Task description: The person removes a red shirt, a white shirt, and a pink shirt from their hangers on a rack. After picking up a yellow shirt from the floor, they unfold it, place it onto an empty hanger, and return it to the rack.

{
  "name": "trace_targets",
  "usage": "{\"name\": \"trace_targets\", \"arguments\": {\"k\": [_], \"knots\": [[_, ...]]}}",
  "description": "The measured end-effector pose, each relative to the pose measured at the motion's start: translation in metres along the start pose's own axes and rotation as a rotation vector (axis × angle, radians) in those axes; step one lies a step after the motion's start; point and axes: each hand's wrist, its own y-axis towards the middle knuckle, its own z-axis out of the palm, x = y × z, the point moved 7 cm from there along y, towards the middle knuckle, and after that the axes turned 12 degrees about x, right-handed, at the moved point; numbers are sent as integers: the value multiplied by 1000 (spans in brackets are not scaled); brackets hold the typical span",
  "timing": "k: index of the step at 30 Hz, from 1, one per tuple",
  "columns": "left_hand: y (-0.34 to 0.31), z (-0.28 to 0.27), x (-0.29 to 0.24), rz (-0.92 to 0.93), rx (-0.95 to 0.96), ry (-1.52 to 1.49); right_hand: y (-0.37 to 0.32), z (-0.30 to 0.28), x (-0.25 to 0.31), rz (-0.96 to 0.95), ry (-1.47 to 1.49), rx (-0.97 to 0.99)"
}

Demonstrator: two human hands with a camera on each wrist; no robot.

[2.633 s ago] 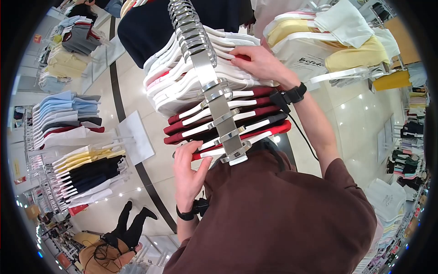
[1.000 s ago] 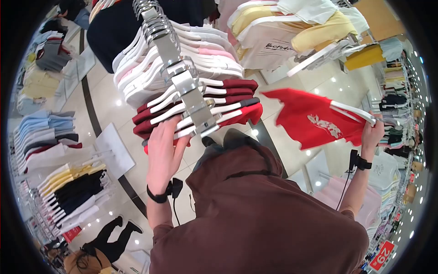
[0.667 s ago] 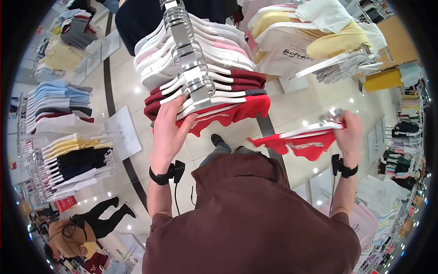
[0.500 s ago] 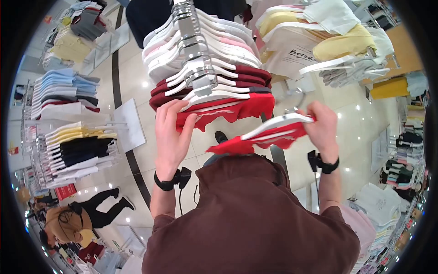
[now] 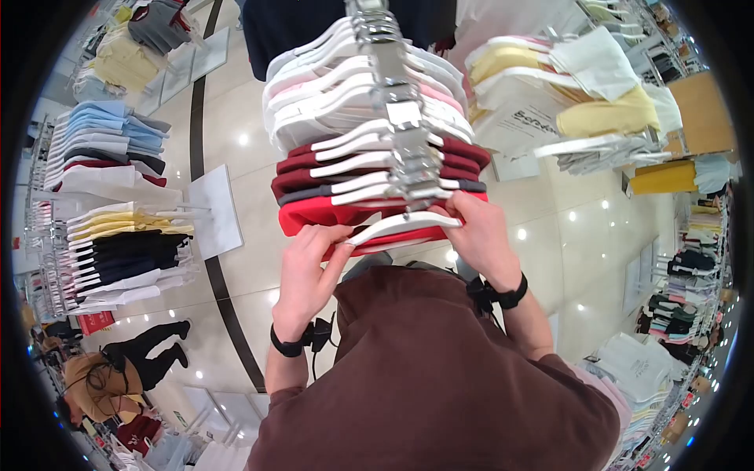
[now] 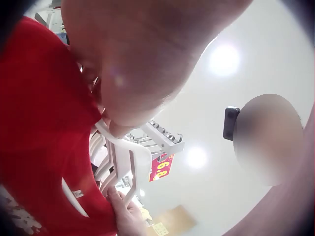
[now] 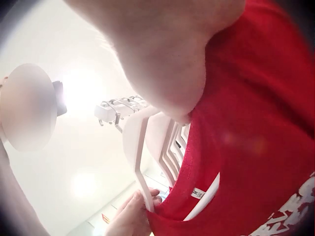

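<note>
A red T-shirt (image 6: 44, 123) with a white print hangs on a white hanger (image 5: 400, 224) at the near end of the chrome rail (image 5: 406, 145). My left hand (image 5: 309, 267) pinches the shirt and hanger at the left shoulder, thumb on the near side. At the opposite shoulder my right hand (image 5: 481, 242) grips the hanger and cloth. In the right wrist view the hanger's arm runs inside the red neckline, beside a small white size label (image 7: 198, 193). The hanger's hook overlaps the rail's end. Close behind it hang another red garment (image 5: 302, 216) and several dark red garments (image 5: 294, 182).
White garments (image 5: 287, 118) fill the rail farther back. A rack of yellow and white clothes (image 5: 605, 110) stands to the right, and racks of blue and black clothes (image 5: 141, 251) to the left. Another person (image 5: 110, 381) is at the lower left.
My right hand has swung the red T-shirt on its hanger from the far right back to the rail's near end. My left hand has moved from the rail's hangers onto this shirt's left shoulder.
</note>
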Motion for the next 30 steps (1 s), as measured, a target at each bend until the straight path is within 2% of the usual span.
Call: {"name": "trace_targets", "arguments": {"k": [2, 5, 7, 9, 11, 12, 15, 17, 19, 21, 23, 24, 25, 26, 29, 30], "knots": [[3, -2, 11, 29, -21, -7, 7, 5, -3, 38, 4, 14], [10, -3, 8, 36, 45, -20, 5, 7, -10, 65, 45, -7], [10, -3, 20, 103, 40, -50, 5, 16, -19, -11, -3, -11], [7, -13, 28, 98, -2, -48, 2, 21, -28, 3, 20, 25], [3, -37, 43, -7, -250, -23, 3, 10, -17, -60, 71, -35], [5, -45, 50, -22, -280, 67, -2, 8, -13, -91, 53, -39], [14, -46, 67, -45, -199, 192, -8, 3, -14, -137, 60, -125], [14, -41, 74, -102, -171, 133, -4, 5, -14, -138, -18, -98], [14, -38, 76, -109, -150, 101, -1, 16, -26, -20, 87, -41], [16, -40, 74, -142, -177, 76, -1, 18, -30, -7, 70, -24], [25, -45, 64, -40, -186, 245, -3, 28, -45, 16, 111, 40], [29, -47, 65, -41, -190, 247, -1, 24, -37, -12, 102, 5], [32, -46, 70, -67, -174, 106, 0, 24, -38, -15, 102, 8], [35, -44, 75, -95, -156, -37, 1, 22, -38, -54, 167, 9], [51, -47, 71, -3, -134, 83, -3, 23, -57, -61, 259, 36], [57, -49, 68, 5, -137, 80, -3, 24, -71, 89, 465, 5]]}}
